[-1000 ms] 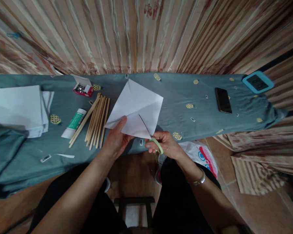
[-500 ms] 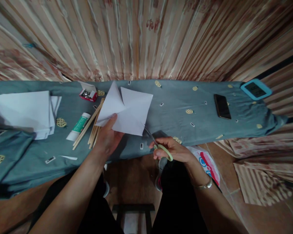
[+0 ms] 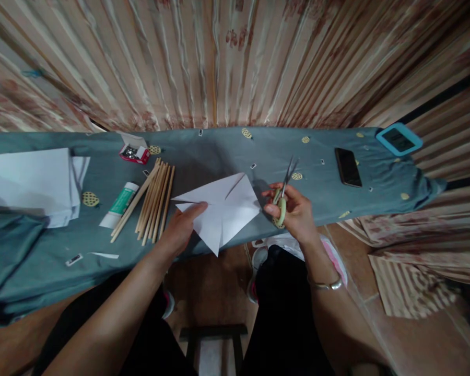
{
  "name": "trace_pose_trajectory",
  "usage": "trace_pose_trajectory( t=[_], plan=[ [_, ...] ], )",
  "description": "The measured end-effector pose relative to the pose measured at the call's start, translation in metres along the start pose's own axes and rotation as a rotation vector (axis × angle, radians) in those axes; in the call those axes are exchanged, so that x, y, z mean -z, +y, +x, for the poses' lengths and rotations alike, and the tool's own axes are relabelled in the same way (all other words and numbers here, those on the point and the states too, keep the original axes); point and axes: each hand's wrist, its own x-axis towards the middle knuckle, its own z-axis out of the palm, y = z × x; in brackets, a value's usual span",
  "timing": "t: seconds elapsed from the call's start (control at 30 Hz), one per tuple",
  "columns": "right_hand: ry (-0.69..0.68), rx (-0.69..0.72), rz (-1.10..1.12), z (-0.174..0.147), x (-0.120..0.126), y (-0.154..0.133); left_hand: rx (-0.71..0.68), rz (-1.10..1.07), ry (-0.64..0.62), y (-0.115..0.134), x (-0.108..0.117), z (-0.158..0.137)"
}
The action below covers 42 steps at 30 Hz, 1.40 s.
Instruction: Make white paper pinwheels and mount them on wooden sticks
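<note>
A square of white paper (image 3: 235, 211) has slits running in from its corners toward the middle. My left hand (image 3: 186, 222) is closed on its left side, thumb on top and the other fingers hidden beneath. To the right of the paper, my right hand (image 3: 293, 209) grips a pair of scissors (image 3: 284, 193) by the pale green handles. The blades point up and away from me, slightly apart and clear of the paper. Left of my left hand lie several wooden sticks (image 3: 155, 203) and a green and white glue stick (image 3: 119, 205).
A red box of small metal pins (image 3: 135, 153) stands open behind the sticks. White sheets (image 3: 27, 180) are stacked at the far left. A black phone (image 3: 348, 167) and a blue-framed digital clock (image 3: 399, 139) sit on the right of the cloth-covered table (image 3: 203, 151). A curtain hangs behind.
The scissors have left the paper's lower right corner and moved up and right, now pointing upward. The paper has been turned and shifted right, uncovering more sticks; a slit shows at the near corner.
</note>
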Motion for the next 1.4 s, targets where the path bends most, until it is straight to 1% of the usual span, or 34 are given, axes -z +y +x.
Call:
trace_pose_trajectory(
  t=[0.07,0.13,0.2,0.27,0.3,0.43,0.5,0.57,0.63,0.77,0.8,0.83,0.97,1.03,1.13,1.23,1.3,1.4],
  plan=[
    [-0.067,-0.023,-0.022,-0.001,-0.005,0.000,0.006,0.066,0.007,-0.006,0.002,0.001],
    [-0.102,-0.064,-0.041,-0.001,-0.010,0.000,0.008,0.129,0.012,-0.010,0.004,0.003],
    [-0.138,-0.108,-0.047,0.000,-0.015,-0.001,-0.006,0.171,-0.013,-0.013,0.006,0.004],
    [-0.162,-0.141,-0.018,0.001,-0.019,-0.002,-0.022,0.148,-0.065,-0.012,0.006,0.005],
    [-0.155,-0.156,0.015,0.002,-0.021,-0.001,-0.022,0.101,-0.093,-0.010,0.005,0.005],
    [-0.014,-0.225,0.187,0.005,-0.030,0.004,0.015,-0.171,-0.238,0.002,-0.002,0.001],
    [0.065,-0.245,0.255,0.007,-0.035,0.006,0.026,-0.219,-0.319,0.006,-0.004,-0.001],
    [0.138,-0.249,0.306,0.009,-0.040,0.008,0.015,-0.214,-0.353,0.004,-0.005,-0.004],
    [0.199,-0.244,0.343,0.011,-0.044,0.008,-0.028,-0.194,-0.340,-0.002,-0.005,-0.005],
    [0.233,-0.248,0.375,0.012,-0.053,0.008,-0.082,-0.058,-0.364,-0.017,-0.008,-0.009],
    [0.226,-0.254,0.376,0.012,-0.056,0.009,-0.085,-0.009,-0.340,-0.019,-0.011,-0.010],
    [0.212,-0.262,0.379,0.011,-0.058,0.009,-0.087,0.034,-0.290,-0.021,-0.013,-0.010],
    [0.143,-0.301,0.421,0.009,-0.068,0.007,-0.131,0.113,0.014,-0.028,-0.016,-0.005],
    [0.124,-0.312,0.434,0.008,-0.071,0.004,-0.192,0.172,0.096,-0.031,-0.014,0.001],
    [0.096,-0.330,0.430,0.006,-0.072,-0.002,-0.296,0.266,0.128,-0.032,-0.009,0.008],
    [0.046,-0.330,0.358,0.001,-0.070,-0.006,-0.395,0.313,0.118,-0.024,-0.006,0.010],
    [-0.041,-0.322,0.282,-0.003,-0.065,-0.007,-0.446,0.342,0.129,-0.015,-0.005,0.011],
    [-0.261,-0.344,0.173,-0.008,-0.053,-0.006,-0.527,0.377,0.207,-0.001,-0.001,0.014]
  ],
)
